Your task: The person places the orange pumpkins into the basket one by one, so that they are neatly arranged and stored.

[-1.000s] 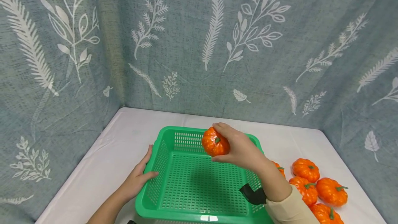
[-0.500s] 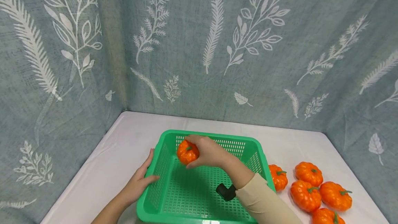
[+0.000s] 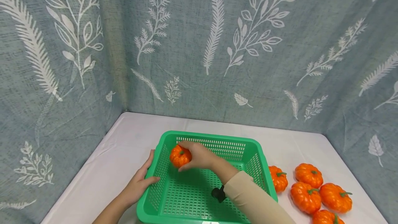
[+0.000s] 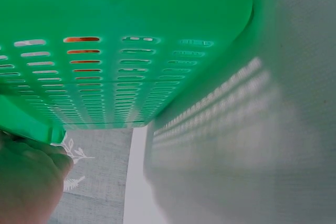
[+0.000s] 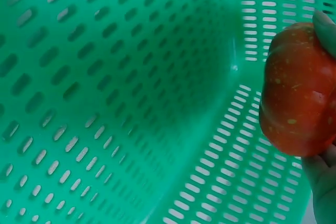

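Note:
My right hand (image 3: 200, 156) grips a small orange pumpkin (image 3: 179, 156) with a green stem, fingers at its far side and thumb at its near side. The pumpkin is inside the green plastic basket (image 3: 214, 137), near its back left corner. In the right wrist view the pumpkin (image 5: 296, 95) appears in front of the slotted walls; I cannot tell whether it touches the floor. My left hand (image 3: 139, 184) holds the basket's left rim, thumb over the inside and fingers along the outside. In the left wrist view, part of that hand (image 4: 29, 182) shows below the rim.
Several more orange pumpkins (image 3: 306, 196) lie on the white tabletop (image 3: 295, 141) to the right of the basket, one close against its right side. A grey-green curtain (image 3: 186, 44) with white leaf prints stands behind and at both sides.
My right hand has carried the pumpkin leftward across the basket and lowered it toward the back left corner. The left hand keeps its hold on the rim.

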### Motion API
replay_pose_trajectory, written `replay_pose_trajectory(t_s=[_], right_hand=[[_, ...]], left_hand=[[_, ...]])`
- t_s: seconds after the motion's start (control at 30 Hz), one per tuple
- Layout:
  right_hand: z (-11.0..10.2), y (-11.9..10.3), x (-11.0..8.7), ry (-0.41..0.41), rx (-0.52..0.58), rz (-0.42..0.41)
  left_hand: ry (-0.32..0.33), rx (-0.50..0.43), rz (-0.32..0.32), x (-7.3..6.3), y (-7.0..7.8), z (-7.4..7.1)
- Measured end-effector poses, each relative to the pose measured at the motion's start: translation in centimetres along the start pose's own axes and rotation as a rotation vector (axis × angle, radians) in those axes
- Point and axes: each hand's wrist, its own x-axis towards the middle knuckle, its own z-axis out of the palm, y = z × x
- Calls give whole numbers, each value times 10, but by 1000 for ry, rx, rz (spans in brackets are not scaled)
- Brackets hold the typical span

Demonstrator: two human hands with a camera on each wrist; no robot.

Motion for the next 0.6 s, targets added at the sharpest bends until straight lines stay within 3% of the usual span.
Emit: replay_pose_trajectory(t_s=[0.6], right_hand=[[18, 10, 8, -53, -134, -9]], left_hand=[[0, 22, -5, 0, -1, 0]])
